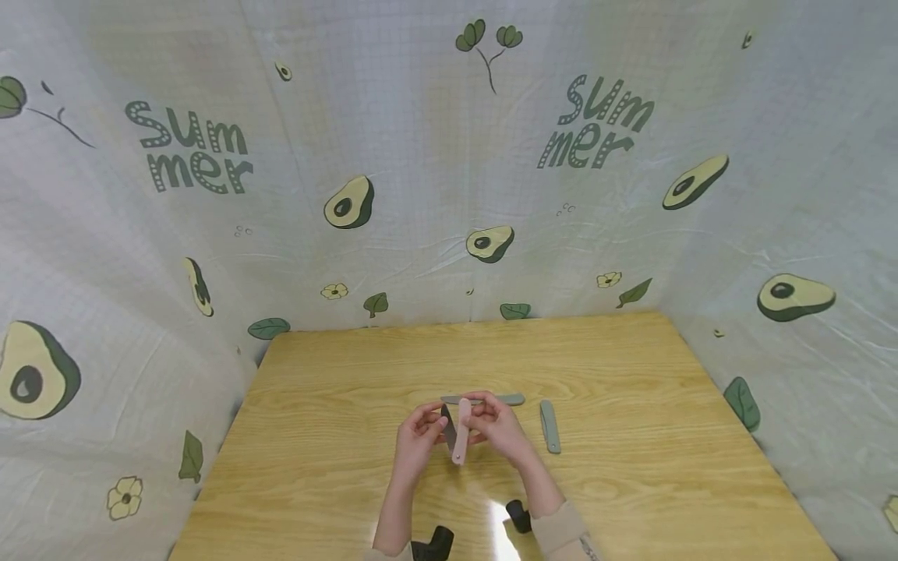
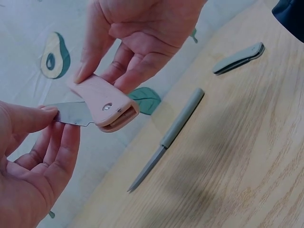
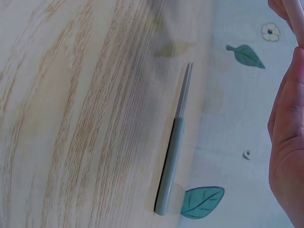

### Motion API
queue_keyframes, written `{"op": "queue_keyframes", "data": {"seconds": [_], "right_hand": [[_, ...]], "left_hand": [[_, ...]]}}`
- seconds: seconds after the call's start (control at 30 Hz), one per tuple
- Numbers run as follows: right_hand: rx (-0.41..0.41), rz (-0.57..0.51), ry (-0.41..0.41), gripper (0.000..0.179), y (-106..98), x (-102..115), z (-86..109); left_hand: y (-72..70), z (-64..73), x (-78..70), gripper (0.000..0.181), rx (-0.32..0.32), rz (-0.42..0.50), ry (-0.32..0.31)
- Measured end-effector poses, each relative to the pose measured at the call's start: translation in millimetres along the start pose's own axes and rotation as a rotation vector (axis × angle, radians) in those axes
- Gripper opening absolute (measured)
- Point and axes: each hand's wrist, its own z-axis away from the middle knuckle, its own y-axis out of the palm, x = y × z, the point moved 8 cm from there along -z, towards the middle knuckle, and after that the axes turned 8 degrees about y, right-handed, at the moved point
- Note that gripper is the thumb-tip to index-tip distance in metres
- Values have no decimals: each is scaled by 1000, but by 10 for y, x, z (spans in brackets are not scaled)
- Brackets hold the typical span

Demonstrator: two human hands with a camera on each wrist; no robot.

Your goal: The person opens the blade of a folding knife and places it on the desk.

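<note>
Both hands are raised above the near middle of the wooden bench (image 1: 631, 467), working one pink folding knife (image 2: 102, 107) between them. The right hand (image 2: 137, 38) has its fingers (image 2: 128, 78) and thumb curled round the pink handle, gripping it well back from the pivot so the hinge end stays free to turn. The left hand (image 2: 35, 161) pinches the flat of the grey blade (image 2: 71, 114) between thumb and forefinger, on its sides and not on its edge, which looks like the safe way to swing a blade about its pivot. The blade stands out at an angle from the handle, partly open; whether it is being opened or closed cannot be told.

Relative to the pink knife, two grey-green knives lie on the bench. An open one (image 2: 166, 137) lies just beyond it, flat, blade and handle in one straight line, close to the bench's far edge in the right wrist view (image 3: 173, 156). A folded one (image 1: 550, 426) rests to its right, apart from the open one and clear of both hands. A cloth backdrop (image 1: 449, 156) printed with avocados surrounds the bench on three sides.
</note>
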Motion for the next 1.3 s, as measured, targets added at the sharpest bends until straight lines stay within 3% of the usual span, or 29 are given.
{"op": "queue_keyframes", "data": {"seconds": [0.27, 0.53, 0.93, 1.3], "right_hand": [[-105, -43, 27, 44, -138, -35, -7], [-141, -95, -3, 41, -249, -13, 19], [-201, -226, 8, 39, -352, -31, 73], [-237, -262, -9, 36, -408, -51, 112]], "left_hand": [[-49, 13, -20, 36, -113, 34, 11], [-97, 25, -64, 34, -203, 81, 44], [-99, 13, -32, 30, -246, 151, 52], [-83, 29, -42, 33, -277, 225, 39]]}}
